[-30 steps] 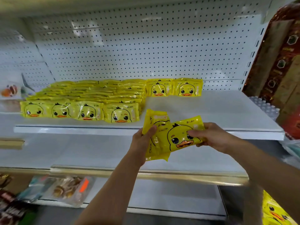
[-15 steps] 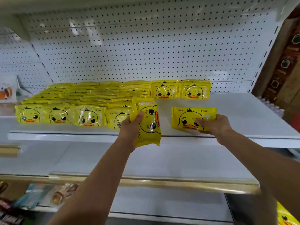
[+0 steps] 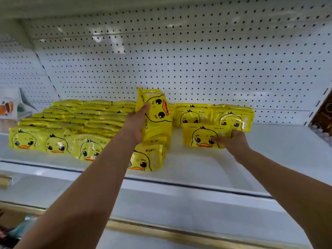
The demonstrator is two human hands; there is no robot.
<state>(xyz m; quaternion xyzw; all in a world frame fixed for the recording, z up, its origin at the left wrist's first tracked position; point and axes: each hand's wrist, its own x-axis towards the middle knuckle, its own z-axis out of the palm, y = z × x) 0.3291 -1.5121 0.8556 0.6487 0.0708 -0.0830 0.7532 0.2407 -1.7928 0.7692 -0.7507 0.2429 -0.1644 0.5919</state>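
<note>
On the white shelf [image 3: 280,151], near its middle, the left hand [image 3: 136,125] is clamped on the left pack [image 3: 158,114], a yellow duck pack, with the thumb across its face and the fingers curled behind its nine o'clock edge. This pack is turned on end, so the duck's beak points to three o'clock, and it is held over the right end of the stock [image 3: 71,121], rows of the same packs that fill the shelf out to nine o'clock. A front pack [image 3: 146,159] stands at six o'clock of it, partly hidden by the left forearm. At three o'clock of the left pack and well apart from it, the right hand [image 3: 234,141] pinches the right pack [image 3: 201,136] by its three o'clock end, thumb on the duck's face. That pack stands upright, face to the camera; whether its lower edge touches the shelf I cannot tell. A back pair [image 3: 213,116] of packs stands just behind it at twelve o'clock, against the pegboard [image 3: 179,60].
</note>
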